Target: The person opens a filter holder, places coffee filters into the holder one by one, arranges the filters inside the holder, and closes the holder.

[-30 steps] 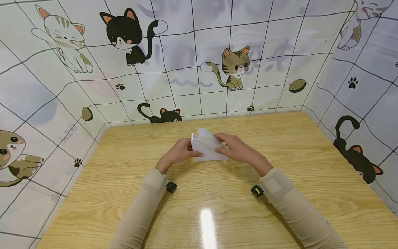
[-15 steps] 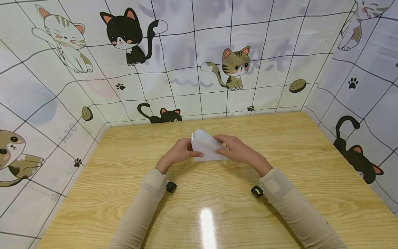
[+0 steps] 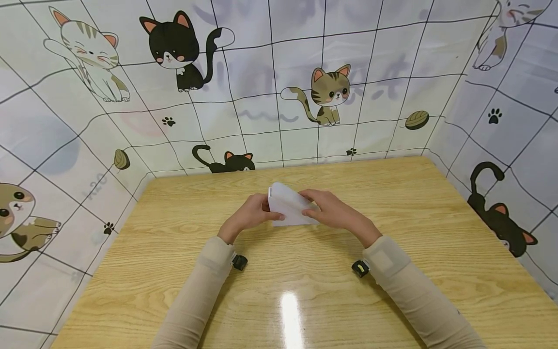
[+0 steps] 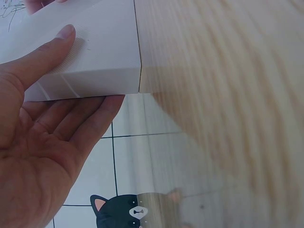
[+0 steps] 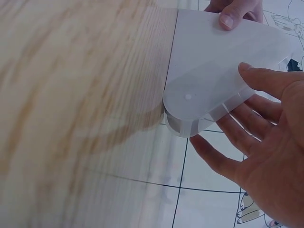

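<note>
A white plastic case [image 3: 289,207] with a hinged, round-edged lid stands on the table between the hands. My left hand [image 3: 252,212] grips its left end, thumb on the near face and fingers behind. At the right end, my right hand [image 3: 334,208] holds it the same way, thumb in front. In the left wrist view the case [image 4: 102,52] shows a flat side and a squared end. The right wrist view shows the case's rounded corner with a small round pivot [image 5: 188,97] and a translucent edge. The inside of the case is hidden.
The wooden table [image 3: 287,266] extends around the hands, with a bright light reflection near its front. A wall covering [image 3: 261,111] with cat drawings and grid lines encloses the back and sides. Small black cameras [image 3: 360,268] sit on both wrists.
The lid of the case has swung down, and the gap seen at its upper left has closed. Both hands keep nearly the same place and grip.
</note>
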`<action>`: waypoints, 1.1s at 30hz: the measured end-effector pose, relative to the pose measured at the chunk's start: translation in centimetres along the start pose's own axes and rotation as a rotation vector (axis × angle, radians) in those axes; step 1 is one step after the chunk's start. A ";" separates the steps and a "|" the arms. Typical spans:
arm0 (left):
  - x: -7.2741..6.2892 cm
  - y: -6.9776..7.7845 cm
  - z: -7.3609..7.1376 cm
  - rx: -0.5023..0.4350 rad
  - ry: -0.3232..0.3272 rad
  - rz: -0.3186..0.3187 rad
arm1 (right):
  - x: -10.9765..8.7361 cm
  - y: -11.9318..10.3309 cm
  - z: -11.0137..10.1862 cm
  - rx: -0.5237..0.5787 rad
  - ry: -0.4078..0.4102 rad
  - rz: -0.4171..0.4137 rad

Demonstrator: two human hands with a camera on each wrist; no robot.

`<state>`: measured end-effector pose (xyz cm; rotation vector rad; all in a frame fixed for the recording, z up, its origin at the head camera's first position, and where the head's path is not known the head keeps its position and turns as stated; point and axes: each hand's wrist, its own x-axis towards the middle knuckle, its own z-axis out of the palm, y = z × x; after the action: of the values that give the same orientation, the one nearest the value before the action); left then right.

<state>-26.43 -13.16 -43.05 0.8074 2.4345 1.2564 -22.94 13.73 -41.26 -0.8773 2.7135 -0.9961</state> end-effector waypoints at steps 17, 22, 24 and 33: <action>0.0 -0.1 0.0 0.016 0.004 -0.007 | -0.1 -0.3 0.0 -0.012 -0.017 0.014; -0.1 0.0 0.0 0.006 0.003 -0.009 | -0.1 -0.4 0.0 -0.006 -0.017 0.017; -0.1 0.0 0.0 0.002 0.002 -0.010 | -0.1 -0.3 0.0 -0.008 -0.017 0.015; 0.0 -0.1 0.0 0.009 -0.002 -0.005 | -0.1 -0.2 0.0 -0.016 -0.023 0.021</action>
<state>-26.49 -13.23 -43.13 0.8034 2.4409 1.2437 -22.75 13.66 -41.15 -0.8563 2.7087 -0.9560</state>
